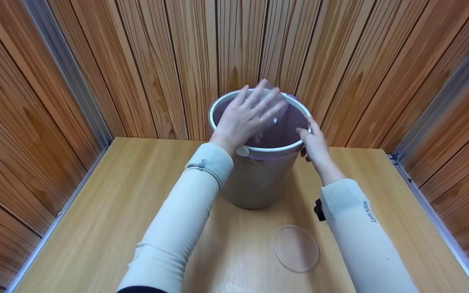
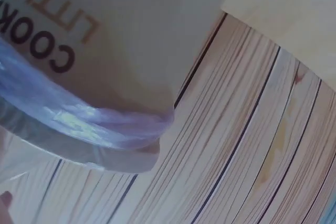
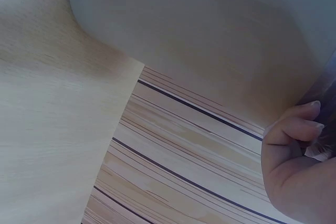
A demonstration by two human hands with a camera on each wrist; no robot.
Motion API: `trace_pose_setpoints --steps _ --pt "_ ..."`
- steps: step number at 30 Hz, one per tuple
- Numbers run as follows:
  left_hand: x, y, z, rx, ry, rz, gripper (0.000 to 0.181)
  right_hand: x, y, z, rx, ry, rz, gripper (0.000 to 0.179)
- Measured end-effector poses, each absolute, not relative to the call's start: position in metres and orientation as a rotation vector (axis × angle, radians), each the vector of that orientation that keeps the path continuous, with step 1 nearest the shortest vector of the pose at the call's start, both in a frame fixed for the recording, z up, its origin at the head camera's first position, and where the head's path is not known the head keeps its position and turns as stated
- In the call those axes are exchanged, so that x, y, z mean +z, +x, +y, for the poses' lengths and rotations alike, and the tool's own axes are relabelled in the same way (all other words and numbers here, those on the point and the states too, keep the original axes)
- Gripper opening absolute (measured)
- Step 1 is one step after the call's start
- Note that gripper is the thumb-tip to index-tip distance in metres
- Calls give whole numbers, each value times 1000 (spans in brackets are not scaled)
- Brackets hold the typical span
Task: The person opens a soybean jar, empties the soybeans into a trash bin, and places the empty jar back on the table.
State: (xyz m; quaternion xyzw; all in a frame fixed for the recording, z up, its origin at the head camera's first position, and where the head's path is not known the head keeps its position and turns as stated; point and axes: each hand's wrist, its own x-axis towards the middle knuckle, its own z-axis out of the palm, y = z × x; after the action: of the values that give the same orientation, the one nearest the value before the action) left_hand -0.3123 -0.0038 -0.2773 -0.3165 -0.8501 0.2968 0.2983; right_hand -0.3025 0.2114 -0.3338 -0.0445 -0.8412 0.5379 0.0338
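A grey-beige trash can [image 1: 255, 179] with a white rim and a purple bag lining stands upright on the table. My left hand [image 1: 246, 116] is over its mouth, back up, fingers spread, straight and slightly blurred; the thumb is hidden. A clear plastic piece [image 1: 278, 99] shows by those fingertips, and bright glints appear below the hand inside the can. I cannot tell whether the left hand holds the clear piece. My right hand [image 1: 315, 142] grips the can's right rim, thumb inside and curled fingers [image 3: 296, 124] outside.
On the wooden table [image 1: 149, 195], a clear round lid [image 1: 296, 249] lies flat in front of the can, near the right forearm. Wood-plank panels [image 1: 193, 61] close off the back and both sides, with metal strips [image 1: 65, 61] at the corners.
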Motion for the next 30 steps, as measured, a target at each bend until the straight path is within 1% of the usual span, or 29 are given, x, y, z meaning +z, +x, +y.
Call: trace_pose_setpoints --steps 4,6,10,15,22,30 --pt "-278 -312 -4 758 -811 -2302 95 -333 -302 211 1662 -150 -2581 58" --pt "-279 -312 -4 739 -790 -2328 99 -333 -302 211 1662 -153 -2577 58" --pt "-282 -313 -5 564 -709 -2383 102 -334 -302 212 1679 -156 -2568 59" --pt "-287 -314 -7 334 -637 -2400 95 -336 -303 212 1688 -158 -2573 58" --pt "-282 -311 -9 72 -564 -2403 110 -337 -305 213 1701 -144 -2569 59" --pt "-269 -302 -13 -289 -495 -2388 117 -338 -306 217 1680 -154 -2574 59"
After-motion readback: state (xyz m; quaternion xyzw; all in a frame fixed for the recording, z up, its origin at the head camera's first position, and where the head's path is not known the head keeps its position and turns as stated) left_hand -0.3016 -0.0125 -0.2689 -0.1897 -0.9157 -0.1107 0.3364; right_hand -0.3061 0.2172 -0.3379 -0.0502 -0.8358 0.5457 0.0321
